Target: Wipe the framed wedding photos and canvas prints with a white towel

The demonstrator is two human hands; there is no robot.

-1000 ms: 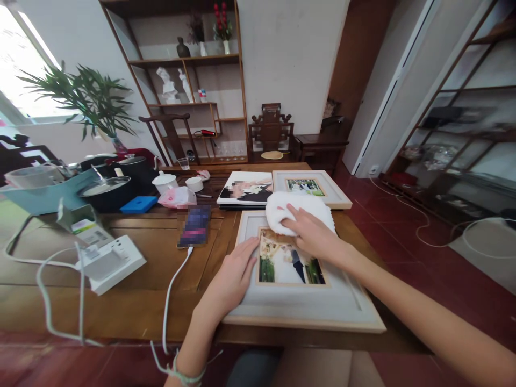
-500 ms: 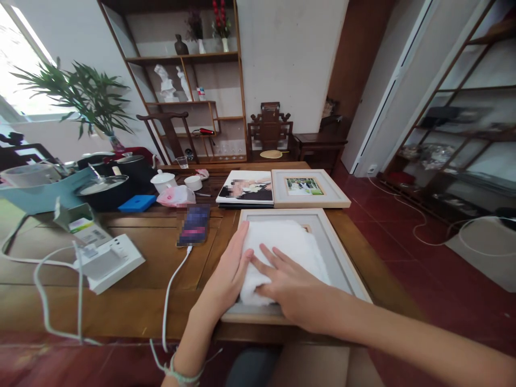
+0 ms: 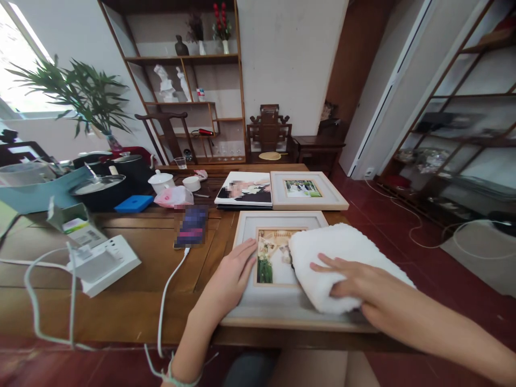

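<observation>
A framed photo with a pale wooden edge lies flat near the front of the table, its small inner picture now showing. My left hand rests on the left side of this frame, fingers stretched out and touching the glass by the picture. A fluffy white cloth covers the frame's right side and hangs past its edge. My right hand presses on the cloth and grips it, thumb and some fingers curled into the pile.
Behind lie a second framed photo and a photo book. To the left are a phone with a white cable, an open white box, a blue case and a lidded pan.
My right hand has moved right with the cloth, uncovering the inner picture. My left hand has come off the cloth's edge and lies on the frame.
</observation>
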